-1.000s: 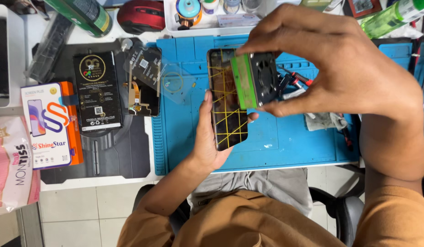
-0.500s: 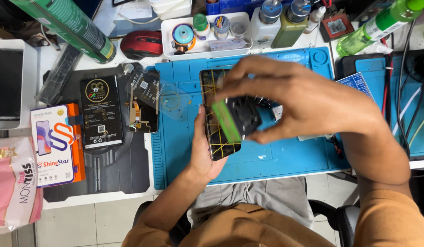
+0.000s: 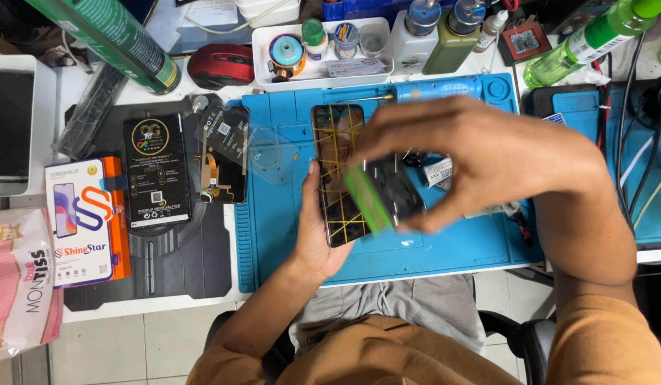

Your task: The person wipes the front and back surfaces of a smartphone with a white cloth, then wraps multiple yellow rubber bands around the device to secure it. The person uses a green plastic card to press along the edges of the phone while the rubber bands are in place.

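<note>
Blue silicone work mat [image 3: 444, 246] across the middle of the frame, on a cluttered white desk [image 3: 166, 299]. At lower left of centre, left hand [image 3: 318, 235] cupped under a slim black smartphone criss-crossed with yellow tape strips [image 3: 335, 171], fingers curled round its left edge, thumb along the side. Over centre right, right hand [image 3: 480, 160] pinched on a small black block with a green face [image 3: 384, 192], blurred, held against the phone's right side.

Phone: judged light, stiff, slick-backed and fragile where taped; best taken by the long edges, never by the glass face. Block: judged light and rigid; fine to pinch by its narrow sides.

Left of the mat, flat black rectangular package [image 3: 157, 171], orange-and-white screen box [image 3: 86, 221], pink wrapper [image 3: 20, 281]. Along the top, red computer mouse [image 3: 220, 65] and white tray of small bottles [image 3: 323, 46].

Against the frame half a second earlier: block lower and further right over the phone, green face turned more to the left; phone nearly unmoved.
</note>
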